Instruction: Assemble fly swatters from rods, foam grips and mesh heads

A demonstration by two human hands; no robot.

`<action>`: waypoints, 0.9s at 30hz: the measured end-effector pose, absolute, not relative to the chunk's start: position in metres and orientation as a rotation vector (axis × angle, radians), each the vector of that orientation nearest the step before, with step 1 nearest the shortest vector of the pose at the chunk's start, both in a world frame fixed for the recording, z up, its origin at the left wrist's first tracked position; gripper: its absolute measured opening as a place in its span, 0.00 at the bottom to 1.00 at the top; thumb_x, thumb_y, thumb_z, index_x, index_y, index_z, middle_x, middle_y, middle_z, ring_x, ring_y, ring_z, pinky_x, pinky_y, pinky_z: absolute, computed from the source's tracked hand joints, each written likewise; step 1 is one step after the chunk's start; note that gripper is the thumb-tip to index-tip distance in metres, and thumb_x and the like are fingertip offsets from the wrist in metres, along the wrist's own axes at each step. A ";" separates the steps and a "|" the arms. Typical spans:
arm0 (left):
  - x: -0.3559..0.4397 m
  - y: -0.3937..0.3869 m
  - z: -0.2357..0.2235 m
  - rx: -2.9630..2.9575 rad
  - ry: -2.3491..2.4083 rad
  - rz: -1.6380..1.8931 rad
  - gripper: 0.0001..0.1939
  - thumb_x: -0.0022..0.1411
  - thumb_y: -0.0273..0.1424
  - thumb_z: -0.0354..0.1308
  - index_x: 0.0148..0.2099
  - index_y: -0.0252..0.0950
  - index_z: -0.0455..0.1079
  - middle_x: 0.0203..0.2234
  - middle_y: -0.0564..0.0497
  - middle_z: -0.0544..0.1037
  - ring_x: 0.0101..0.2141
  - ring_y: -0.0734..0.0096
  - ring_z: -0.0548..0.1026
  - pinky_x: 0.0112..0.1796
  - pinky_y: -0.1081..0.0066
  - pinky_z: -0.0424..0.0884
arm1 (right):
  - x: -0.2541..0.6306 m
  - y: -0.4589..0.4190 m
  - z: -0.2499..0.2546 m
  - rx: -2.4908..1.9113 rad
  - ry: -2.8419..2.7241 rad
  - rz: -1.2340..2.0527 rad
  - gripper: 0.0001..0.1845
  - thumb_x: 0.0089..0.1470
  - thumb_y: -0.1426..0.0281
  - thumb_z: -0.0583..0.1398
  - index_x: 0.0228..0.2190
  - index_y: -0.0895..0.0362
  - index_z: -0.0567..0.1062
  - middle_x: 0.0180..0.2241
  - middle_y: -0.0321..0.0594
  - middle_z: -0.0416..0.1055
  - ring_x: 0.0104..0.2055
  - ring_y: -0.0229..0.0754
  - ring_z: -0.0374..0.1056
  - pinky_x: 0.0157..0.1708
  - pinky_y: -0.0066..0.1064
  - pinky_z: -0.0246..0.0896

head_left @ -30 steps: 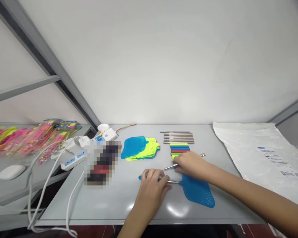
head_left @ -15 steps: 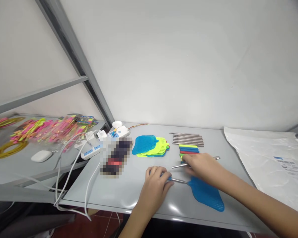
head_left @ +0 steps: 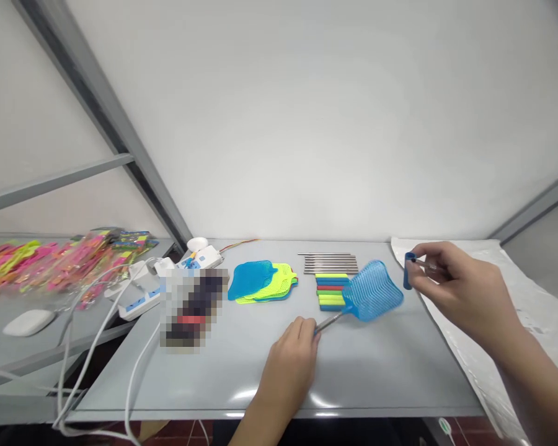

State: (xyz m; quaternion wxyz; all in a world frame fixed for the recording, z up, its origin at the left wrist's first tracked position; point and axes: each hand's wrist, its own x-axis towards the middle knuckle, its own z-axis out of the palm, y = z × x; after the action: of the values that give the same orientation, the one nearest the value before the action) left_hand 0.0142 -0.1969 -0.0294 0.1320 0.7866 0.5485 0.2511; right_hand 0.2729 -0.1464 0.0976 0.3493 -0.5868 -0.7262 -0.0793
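My left hand point(head_left: 291, 356) is closed round the handle end of a blue fly swatter point(head_left: 374, 291), its mesh head raised to the right above the table. In my right hand point(head_left: 467, 288), a short blue handle tube point(head_left: 407, 275) is pinched upright between fingers and thumb, together with a metal rod point(head_left: 431, 266) partly hidden by the fingers. Between and behind the hands lies a row of coloured handle tubes point(head_left: 330, 289), partly overlapped by the swatter head. Several thin metal rods point(head_left: 330, 264) lie side by side behind them. Left of these is a pile of blue and yellow swatter heads point(head_left: 253, 280).
A white plastic package point(head_left: 456, 297) covers the table's right side. At left are a power strip point(head_left: 142, 300) with white cables point(head_left: 137, 371), a blurred-out dark object point(head_left: 195, 310) and bagged colourful items point(head_left: 74, 263). A metal frame post point(head_left: 111, 124) rises there.
My right hand has moved right and up from the tube row, bringing a blue tube and the metal rod. The swatter in my left hand has swung up from the table. The camera view has shifted.
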 end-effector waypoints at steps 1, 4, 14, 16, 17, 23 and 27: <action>0.022 -0.196 -0.026 2.240 1.551 0.775 0.11 0.69 0.28 0.42 0.47 0.38 0.64 0.35 0.48 0.72 0.35 0.64 0.72 0.34 0.67 0.67 | 0.279 -0.149 0.098 -1.520 -1.835 -0.216 0.08 0.51 0.64 0.58 0.36 0.51 0.68 0.18 0.28 0.62 0.18 0.34 0.58 0.23 0.27 0.53; 0.040 -0.192 -0.019 2.033 1.430 0.905 0.16 0.69 0.29 0.41 0.55 0.39 0.60 0.44 0.46 0.73 0.43 0.63 0.72 0.44 0.66 0.67 | 0.292 -0.152 0.091 -1.559 -1.789 -0.155 0.09 0.51 0.65 0.58 0.36 0.52 0.67 0.19 0.29 0.65 0.19 0.35 0.60 0.23 0.26 0.55; 0.051 -0.182 -0.022 1.504 1.408 0.983 0.13 0.67 0.40 0.46 0.47 0.41 0.66 0.32 0.52 0.74 0.33 0.66 0.71 0.36 0.70 0.65 | 0.278 -0.140 0.020 -1.995 -2.369 -0.044 0.06 0.56 0.68 0.52 0.36 0.56 0.65 0.26 0.39 0.74 0.25 0.46 0.71 0.21 0.30 0.45; 0.048 -0.180 -0.026 1.434 1.399 1.011 0.14 0.66 0.42 0.47 0.47 0.40 0.65 0.28 0.54 0.71 0.30 0.68 0.70 0.32 0.72 0.64 | 0.270 -0.137 0.010 -1.989 -2.492 -0.100 0.05 0.56 0.70 0.52 0.35 0.57 0.66 0.30 0.41 0.75 0.26 0.46 0.72 0.20 0.30 0.42; 0.046 -0.180 -0.028 1.393 1.394 1.028 0.14 0.66 0.43 0.48 0.47 0.40 0.65 0.26 0.55 0.70 0.28 0.69 0.69 0.31 0.72 0.64 | 0.266 -0.136 0.006 -1.974 -2.539 -0.111 0.05 0.55 0.71 0.53 0.35 0.57 0.67 0.31 0.42 0.75 0.26 0.46 0.72 0.20 0.30 0.41; 0.030 -0.179 -0.037 1.194 1.385 1.084 0.19 0.63 0.46 0.51 0.50 0.39 0.64 0.22 0.59 0.65 0.18 0.76 0.62 0.24 0.75 0.62 | 0.259 -0.134 -0.010 -1.844 -2.667 -0.081 0.07 0.51 0.77 0.54 0.34 0.56 0.68 0.32 0.39 0.74 0.29 0.44 0.72 0.21 0.30 0.42; 0.022 -0.180 -0.036 1.110 1.401 1.121 0.22 0.60 0.48 0.53 0.50 0.38 0.65 0.19 0.59 0.64 0.18 0.76 0.61 0.22 0.76 0.60 | 0.266 -0.137 -0.017 -1.816 -2.652 -0.061 0.07 0.56 0.74 0.53 0.38 0.55 0.68 0.33 0.38 0.74 0.30 0.43 0.72 0.23 0.30 0.47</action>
State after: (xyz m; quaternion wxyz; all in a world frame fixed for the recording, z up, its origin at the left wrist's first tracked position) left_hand 0.0224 -0.1798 -0.0363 0.4932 0.4575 0.5778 0.4622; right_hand 0.2657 -0.1372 -0.0170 -0.0368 -0.5645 -0.8244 -0.0189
